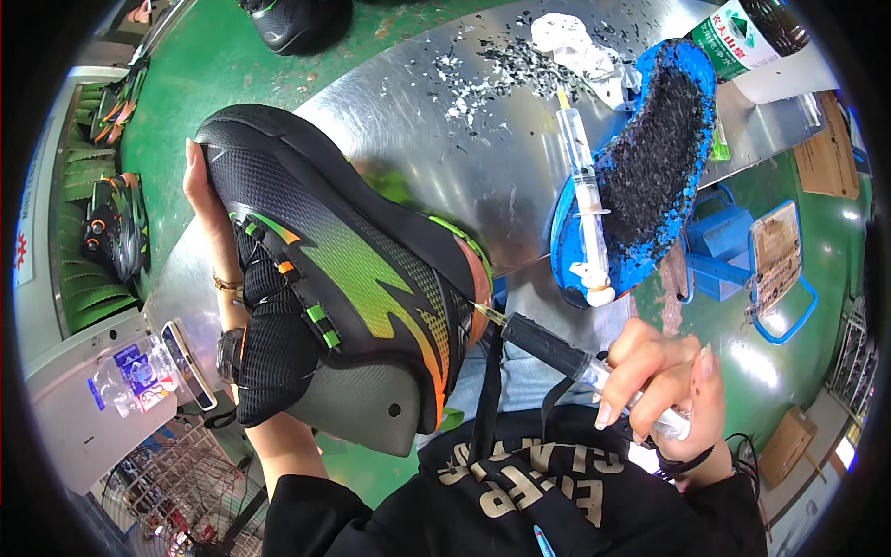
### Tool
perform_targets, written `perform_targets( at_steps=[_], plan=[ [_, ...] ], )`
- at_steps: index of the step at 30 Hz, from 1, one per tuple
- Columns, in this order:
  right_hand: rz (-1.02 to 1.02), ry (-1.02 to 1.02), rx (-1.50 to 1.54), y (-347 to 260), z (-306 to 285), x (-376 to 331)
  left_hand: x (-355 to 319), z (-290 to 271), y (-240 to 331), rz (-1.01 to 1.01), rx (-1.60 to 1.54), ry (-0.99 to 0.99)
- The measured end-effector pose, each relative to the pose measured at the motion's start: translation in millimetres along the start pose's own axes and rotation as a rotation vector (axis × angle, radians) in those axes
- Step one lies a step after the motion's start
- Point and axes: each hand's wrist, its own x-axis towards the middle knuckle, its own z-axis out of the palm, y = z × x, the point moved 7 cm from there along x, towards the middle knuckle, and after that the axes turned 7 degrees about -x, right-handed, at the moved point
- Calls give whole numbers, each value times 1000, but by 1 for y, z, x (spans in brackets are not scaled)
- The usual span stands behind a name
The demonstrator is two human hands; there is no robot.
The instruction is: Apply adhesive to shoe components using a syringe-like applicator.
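1. One shoe (pixel 353 278), black with a green-to-orange zigzag side, stands tilted over the near edge of the metal table (pixel 464 158), toe toward the far left and heel toward the person's lap.
2. The left hand (pixel 209 223) wraps the shoe from its far side, fingers clasped round the upper near the laces, and steadies it.
3. The right hand (pixel 654 376) grips a syringe (pixel 557 348) with a dark barrel, fingers closed tight round its rear end; the needle tip touches the seam at the heel, where the orange edge meets the sole.
4. The step in hand looks like feeding glue or filler into that heel seam. The next move seems to call for a steady tip, slow pressure on the plunger, and the shoe kept from rolling.
5. A second syringe (pixel 585 186), clear, lies on a blue tray (pixel 691 84) shaped like a sole, dark inside, at the right edge of the table.
6. Black and white scraps (pixel 492 70) litter the far part of the table, beside a crumpled white rag (pixel 575 42); a bottle (pixel 752 32) with a green label stands at the far right corner.
7. A crushed plastic bottle (pixel 135 376) and a phone (pixel 188 364) rest on a grey stand at the left. More shoes (pixel 116 227) sit on green racks, over a green floor (pixel 186 74).
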Motion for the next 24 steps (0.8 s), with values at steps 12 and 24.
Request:
perform_targets(
  at_steps=[12, 24],
  plan=[
    [-206, 388, -284, -21, -42, -3, -113, 47, 28, -37, 192, -9],
    [-64, 659, -433, -10, -87, -28, -278, 40, 32, -790, -351, -37]
  ],
)
